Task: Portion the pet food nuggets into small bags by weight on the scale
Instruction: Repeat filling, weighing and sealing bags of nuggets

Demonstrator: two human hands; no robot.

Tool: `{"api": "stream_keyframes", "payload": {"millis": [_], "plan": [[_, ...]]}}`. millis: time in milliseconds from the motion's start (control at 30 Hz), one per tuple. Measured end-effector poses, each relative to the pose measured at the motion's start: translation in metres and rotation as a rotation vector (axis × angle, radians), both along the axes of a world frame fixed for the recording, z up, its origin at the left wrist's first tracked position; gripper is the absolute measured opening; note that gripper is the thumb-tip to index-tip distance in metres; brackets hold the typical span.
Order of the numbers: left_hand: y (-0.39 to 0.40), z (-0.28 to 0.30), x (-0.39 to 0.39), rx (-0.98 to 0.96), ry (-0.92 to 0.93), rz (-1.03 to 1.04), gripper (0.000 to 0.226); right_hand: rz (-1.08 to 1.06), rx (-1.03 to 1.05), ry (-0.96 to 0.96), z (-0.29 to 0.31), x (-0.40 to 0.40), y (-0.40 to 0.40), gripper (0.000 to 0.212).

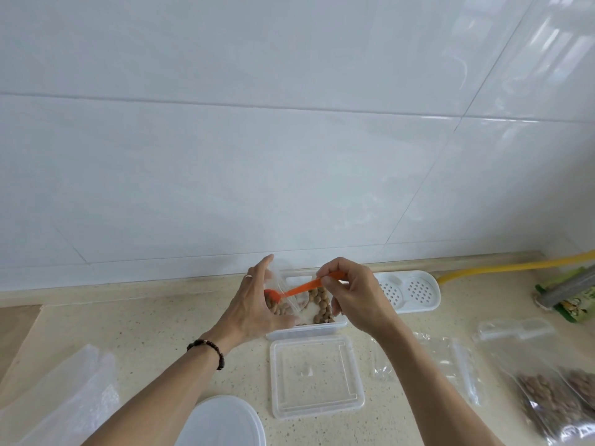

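Clearly the left hand (257, 304) reaches forward with its back to the camera, thumb raised and fingers curled round a small clear bag (289, 294), holding its mouth wide over the near left corner of a clear tub (306, 329). A bead bracelet (209, 350) circles that wrist. Into the bag's mouth goes the bowl of an orange spoon (299, 288), slanting up to the right, where the right hand (354, 294) pinches its handle between thumb and bent fingers, wrist cocked down. Brown nuggets (320, 305) lie in the tub just below the spoon; more show through the bag beside the left palm. How many are in the bag is hard to make out, since the hand covers much of it. Near the right wrist lies a square lid (317, 378), and further right two filled bags (553, 403), blurred and cut off by the edge.
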State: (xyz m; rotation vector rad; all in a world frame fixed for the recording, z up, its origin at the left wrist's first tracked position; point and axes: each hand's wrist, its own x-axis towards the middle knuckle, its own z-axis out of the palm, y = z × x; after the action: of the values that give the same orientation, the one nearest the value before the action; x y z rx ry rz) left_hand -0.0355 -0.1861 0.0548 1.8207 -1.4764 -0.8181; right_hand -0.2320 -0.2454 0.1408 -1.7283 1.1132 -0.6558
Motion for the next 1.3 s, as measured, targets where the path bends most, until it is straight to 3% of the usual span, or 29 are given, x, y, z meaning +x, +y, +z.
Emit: {"api": "stream_keyframes", "payload": {"millis": [167,400,567,667,800,1067,1300], "plan": [[0.002,0.002,-0.002,-0.053,-0.031,0.041,0.108,-0.054,-0.147,0.066,0.003,0.001,0.004,0.019],[0.004,0.001,0.000,-0.047,-0.069,0.063,0.110,-0.084,-0.165,-0.002,0.007,-0.002,0.005,0.018],[0.005,-0.002,0.007,-0.017,-0.172,0.100,0.112,-0.354,-0.113,-0.172,-0.002,-0.008,-0.003,0.017],[0.009,-0.004,0.016,-0.002,-0.238,0.085,0.113,-0.444,-0.097,-0.014,-0.029,-0.016,-0.014,0.021],[0.018,-0.004,0.026,0.038,-0.333,0.036,0.111,-0.294,-0.047,0.227,-0.073,-0.021,-0.015,0.023],[0.019,-0.005,0.024,0.054,-0.355,0.017,0.115,-0.033,0.151,0.190,-0.093,-0.009,-0.015,0.021],[0.021,-0.009,0.024,0.060,-0.378,0.013,0.113,-0.203,0.404,0.052,-0.092,-0.005,-0.017,0.024]]}}
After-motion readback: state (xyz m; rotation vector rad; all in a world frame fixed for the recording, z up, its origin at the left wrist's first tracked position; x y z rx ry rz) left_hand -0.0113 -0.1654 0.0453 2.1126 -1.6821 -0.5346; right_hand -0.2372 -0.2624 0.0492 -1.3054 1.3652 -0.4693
